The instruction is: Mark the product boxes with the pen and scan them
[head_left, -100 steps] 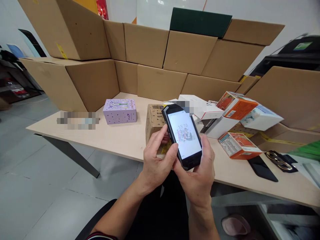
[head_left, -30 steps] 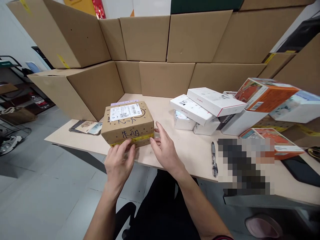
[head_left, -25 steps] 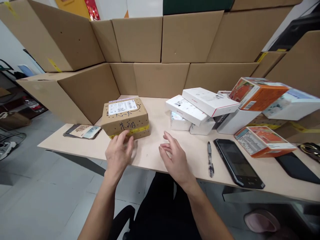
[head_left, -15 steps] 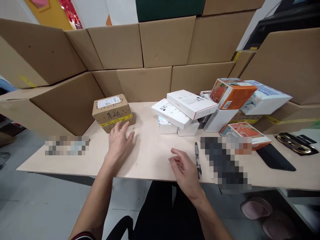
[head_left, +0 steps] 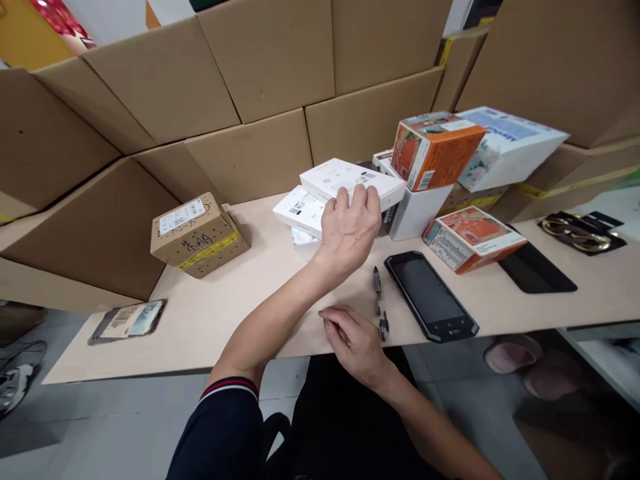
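My left hand (head_left: pixel 351 229) reaches over the near edge of the upper flat white box (head_left: pixel 340 175), its fingers bent down on it and the thumb hidden. That box lies crosswise on another flat white box (head_left: pixel 295 212), stacked with white packages beneath. Low at the table's front edge, my right hand (head_left: pixel 354 340) is loosely closed, with nothing visible in it. A black pen (head_left: pixel 377 283) lies just right of it, beside a dark handheld device (head_left: pixel 431 293) with a screen. At the left stands a brown carton (head_left: pixel 197 237) with yellow tape, a label and handwriting.
Orange boxes (head_left: pixel 440 150) and a light-blue-and-white box (head_left: pixel 513 143) stand at the right. A black flat item (head_left: pixel 540 267) and gold-coloured objects (head_left: pixel 575 232) lie farther right. Banknotes (head_left: pixel 131 320) rest at the left. Large cartons (head_left: pixel 270 60) wall in the back.
My left hand has moved from beside the brown carton, rightward and forward, onto the upper flat white box. My right hand stays near the table edge. The view has shifted to the right.
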`<move>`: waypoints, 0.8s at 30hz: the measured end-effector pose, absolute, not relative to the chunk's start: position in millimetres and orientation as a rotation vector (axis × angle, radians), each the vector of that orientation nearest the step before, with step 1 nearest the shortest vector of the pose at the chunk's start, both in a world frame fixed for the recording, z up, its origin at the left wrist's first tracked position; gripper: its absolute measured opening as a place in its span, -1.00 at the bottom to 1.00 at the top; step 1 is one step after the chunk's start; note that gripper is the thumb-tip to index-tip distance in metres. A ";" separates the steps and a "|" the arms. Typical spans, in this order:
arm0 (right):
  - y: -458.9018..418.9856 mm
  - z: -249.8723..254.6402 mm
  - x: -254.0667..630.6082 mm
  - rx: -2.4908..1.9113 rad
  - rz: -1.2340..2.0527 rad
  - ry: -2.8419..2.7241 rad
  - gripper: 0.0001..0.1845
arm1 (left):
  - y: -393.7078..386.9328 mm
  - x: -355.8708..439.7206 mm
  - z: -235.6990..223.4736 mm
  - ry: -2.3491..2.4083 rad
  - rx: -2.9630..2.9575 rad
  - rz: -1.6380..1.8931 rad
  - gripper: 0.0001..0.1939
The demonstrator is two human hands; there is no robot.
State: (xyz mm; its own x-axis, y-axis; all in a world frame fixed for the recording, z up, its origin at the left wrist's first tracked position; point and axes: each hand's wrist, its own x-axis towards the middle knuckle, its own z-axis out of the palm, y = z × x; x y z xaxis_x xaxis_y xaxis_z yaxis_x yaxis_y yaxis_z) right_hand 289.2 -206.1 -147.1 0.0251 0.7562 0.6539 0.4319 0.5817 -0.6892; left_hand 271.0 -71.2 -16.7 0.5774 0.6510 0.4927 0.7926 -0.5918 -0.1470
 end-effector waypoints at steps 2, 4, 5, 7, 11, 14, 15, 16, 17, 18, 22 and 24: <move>-206.5 -147.3 289.4 -1.016 0.338 -1.608 -0.75 | -67.4 263.3 -9.3 -1.163 -2.461 -0.610 -0.64; -206.9 -148.1 290.0 -1.007 0.371 -1.610 -0.73 | -73.3 240.6 2.9 -1.127 -2.417 -0.747 -0.61; -207.2 -148.6 290.5 -0.998 0.396 -1.613 -0.72 | -81.1 224.6 9.8 -1.087 -2.374 -0.840 -0.59; -207.8 -149.5 291.8 -0.983 0.445 -1.621 -0.70 | -106.5 186.7 21.3 -0.941 -2.292 -0.989 -0.51; -209.0 -148.6 293.8 -0.979 0.453 -1.626 -0.69 | -174.7 107.5 10.9 -0.946 -2.010 -1.270 -0.28; -209.8 -147.0 294.3 -0.993 0.429 -1.638 -0.70 | -212.2 62.1 -29.9 -0.969 -1.988 -1.189 -0.21; -210.2 -147.0 294.3 -0.992 0.412 -1.633 -0.70 | -220.2 51.9 -46.2 -0.970 -2.038 -1.146 -0.18; -210.7 -147.3 294.3 -0.988 0.392 -1.616 -0.69 | -226.2 44.4 -62.2 -1.010 -2.122 -1.107 -0.15; -211.4 -148.0 294.3 -0.982 0.376 -1.587 -0.68 | -230.6 39.5 -77.3 -1.054 -2.232 -1.037 -0.14; -212.1 -148.9 294.2 -0.980 0.371 -1.550 -0.66 | -233.6 37.0 -90.9 -1.102 -2.318 -0.959 -0.14; -214.9 -153.3 293.6 -1.039 0.411 -1.420 -0.66 | -234.7 41.3 -127.9 -1.085 -2.478 -0.862 -0.21; -215.6 -154.3 293.2 -1.080 0.406 -1.418 -0.69 | -231.8 46.0 -137.5 -1.072 -2.532 -0.858 -0.25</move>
